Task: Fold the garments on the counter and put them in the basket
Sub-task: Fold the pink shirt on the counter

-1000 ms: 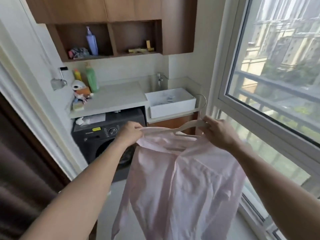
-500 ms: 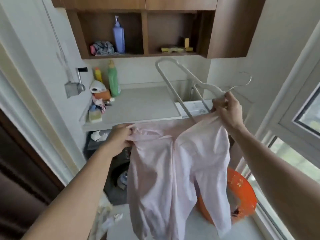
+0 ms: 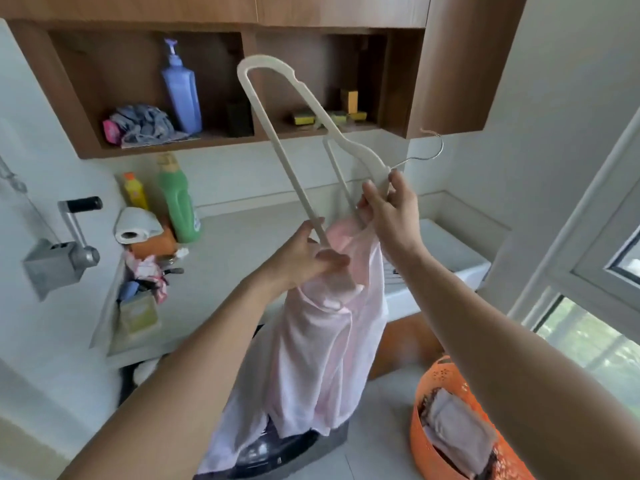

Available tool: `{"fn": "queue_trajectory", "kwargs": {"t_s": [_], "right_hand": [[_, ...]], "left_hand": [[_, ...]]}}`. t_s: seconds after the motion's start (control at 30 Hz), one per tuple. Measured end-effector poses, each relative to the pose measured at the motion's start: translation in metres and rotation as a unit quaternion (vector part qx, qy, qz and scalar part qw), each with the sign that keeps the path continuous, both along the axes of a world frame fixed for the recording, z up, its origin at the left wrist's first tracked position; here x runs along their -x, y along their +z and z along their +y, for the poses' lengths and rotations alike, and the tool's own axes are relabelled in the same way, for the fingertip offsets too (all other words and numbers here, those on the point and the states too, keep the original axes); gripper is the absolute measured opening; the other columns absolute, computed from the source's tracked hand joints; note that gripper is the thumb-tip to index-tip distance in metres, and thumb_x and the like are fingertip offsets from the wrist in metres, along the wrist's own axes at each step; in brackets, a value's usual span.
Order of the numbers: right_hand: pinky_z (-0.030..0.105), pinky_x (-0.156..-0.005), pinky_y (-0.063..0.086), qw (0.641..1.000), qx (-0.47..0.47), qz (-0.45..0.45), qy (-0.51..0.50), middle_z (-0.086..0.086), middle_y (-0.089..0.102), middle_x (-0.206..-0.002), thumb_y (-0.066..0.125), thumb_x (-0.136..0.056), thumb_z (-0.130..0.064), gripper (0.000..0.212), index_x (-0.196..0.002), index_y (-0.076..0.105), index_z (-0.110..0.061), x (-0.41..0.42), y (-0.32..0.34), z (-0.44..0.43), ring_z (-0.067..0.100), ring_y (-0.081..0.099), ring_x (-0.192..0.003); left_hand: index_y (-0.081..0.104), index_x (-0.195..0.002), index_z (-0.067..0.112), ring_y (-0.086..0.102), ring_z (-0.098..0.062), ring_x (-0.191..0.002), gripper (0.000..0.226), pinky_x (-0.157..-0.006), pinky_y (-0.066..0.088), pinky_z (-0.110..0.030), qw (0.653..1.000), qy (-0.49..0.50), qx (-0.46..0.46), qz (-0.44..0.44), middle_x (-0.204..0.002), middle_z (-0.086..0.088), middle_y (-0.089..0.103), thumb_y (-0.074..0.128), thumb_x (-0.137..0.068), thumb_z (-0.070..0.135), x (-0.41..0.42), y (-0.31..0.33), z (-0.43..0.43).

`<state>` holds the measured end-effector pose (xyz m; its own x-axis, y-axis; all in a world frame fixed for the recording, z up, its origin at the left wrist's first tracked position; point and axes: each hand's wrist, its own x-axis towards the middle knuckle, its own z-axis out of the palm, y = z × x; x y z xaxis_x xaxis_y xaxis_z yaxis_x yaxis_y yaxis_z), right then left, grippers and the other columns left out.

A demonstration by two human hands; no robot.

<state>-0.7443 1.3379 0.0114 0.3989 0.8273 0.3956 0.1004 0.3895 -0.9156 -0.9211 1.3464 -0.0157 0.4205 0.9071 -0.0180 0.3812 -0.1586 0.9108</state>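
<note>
Hanger (image 3: pixel 277 140) lifted nearly free of shirt (image 3: pixel 329 341) (now bunched).

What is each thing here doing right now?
pink shirt: hangs bunched, half off the hanger.
hanger: tilted, one end up out of the shirt.
left hand: grips the shirt top.
right hand: holds the hanger's neck.
orange basket: holds folded cloth.

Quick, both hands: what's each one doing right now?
Left hand: closed, gripping the pink shirt.
Right hand: closed, holding the white hanger.
</note>
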Motion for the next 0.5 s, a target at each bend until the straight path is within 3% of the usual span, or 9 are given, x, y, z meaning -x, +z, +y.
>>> {"fn": "queue_trajectory", "kwargs": {"t_s": [0.07, 0.13, 0.23, 0.33, 0.43, 0.5], "right_hand": [[0.036, -0.066, 0.059, 0.999, -0.001, 0.037, 0.008, 0.006, 0.061, -0.075, 0.063, -0.096, -0.021, 0.031, -0.099, 0.046, 0.006, 0.006, 0.003, 0.025, 0.014, 0.061, -0.068], [0.037, -0.069, 0.056, 0.998, 0.004, 0.064, 0.017, 0.007, 0.059, -0.077, 0.064, -0.095, -0.024, 0.036, -0.100, 0.045, 0.006, 0.003, 0.005, 0.056, 0.016, 0.059, -0.070], [0.042, -0.070, 0.047, 0.994, 0.010, 0.099, 0.039, 0.009, 0.049, -0.082, 0.064, -0.091, -0.030, 0.039, -0.098, 0.046, 0.004, -0.012, 0.008, 0.105, 0.024, 0.047, -0.074], [0.039, -0.067, 0.045, 0.993, 0.027, 0.110, 0.029, 0.009, 0.051, -0.080, 0.063, -0.092, -0.028, 0.026, -0.093, 0.055, -0.004, -0.032, 0.012, 0.155, 0.024, 0.047, -0.072], [0.031, -0.065, 0.044, 0.991, 0.056, 0.124, 0.011, 0.002, 0.051, -0.077, 0.062, -0.094, -0.029, 0.013, -0.089, 0.064, -0.017, -0.066, 0.021, 0.206, 0.017, 0.048, -0.074], [0.030, -0.068, 0.046, 0.988, 0.060, 0.144, 0.007, 0.000, 0.055, -0.075, 0.064, -0.092, -0.031, 0.013, -0.082, 0.068, -0.024, -0.095, 0.029, 0.239, 0.017, 0.053, -0.079]], "left_hand": [[0.052, -0.127, 0.024, 0.065, -0.001, -0.096, 0.061, -0.069, 0.048, -0.005, 1.000, 0.005, -0.014, -0.019, -0.107, 0.008, 0.070, 0.085, -0.076, 0.031, -0.013, 0.004, 0.025], [0.063, -0.111, 0.028, 0.068, -0.002, -0.089, 0.042, -0.066, 0.049, -0.008, 1.000, 0.008, -0.012, -0.011, -0.098, 0.012, 0.072, 0.086, -0.076, 0.031, -0.018, 0.004, 0.053], [0.067, -0.113, 0.025, 0.071, -0.005, -0.089, 0.050, -0.079, 0.055, -0.022, 0.999, -0.004, 0.026, 0.037, -0.099, 0.011, 0.075, 0.088, -0.070, 0.040, -0.018, 0.000, 0.095], [0.071, -0.109, 0.026, 0.073, -0.008, -0.090, 0.045, -0.089, 0.057, -0.031, 0.999, -0.003, 0.031, 0.041, -0.098, 0.010, 0.077, 0.087, -0.070, 0.040, -0.028, -0.001, 0.142], [0.075, -0.093, 0.023, 0.074, -0.011, -0.085, 0.026, -0.084, 0.057, -0.032, 0.997, 0.014, 0.013, 0.076, -0.089, 0.007, 0.077, 0.084, -0.073, 0.038, -0.046, -0.003, 0.186], [0.073, -0.084, 0.019, 0.072, -0.010, -0.076, 0.027, -0.074, 0.055, -0.028, 0.994, 0.019, 0.003, 0.112, -0.081, 0.007, 0.075, 0.083, -0.072, 0.041, -0.059, -0.008, 0.215]]}}
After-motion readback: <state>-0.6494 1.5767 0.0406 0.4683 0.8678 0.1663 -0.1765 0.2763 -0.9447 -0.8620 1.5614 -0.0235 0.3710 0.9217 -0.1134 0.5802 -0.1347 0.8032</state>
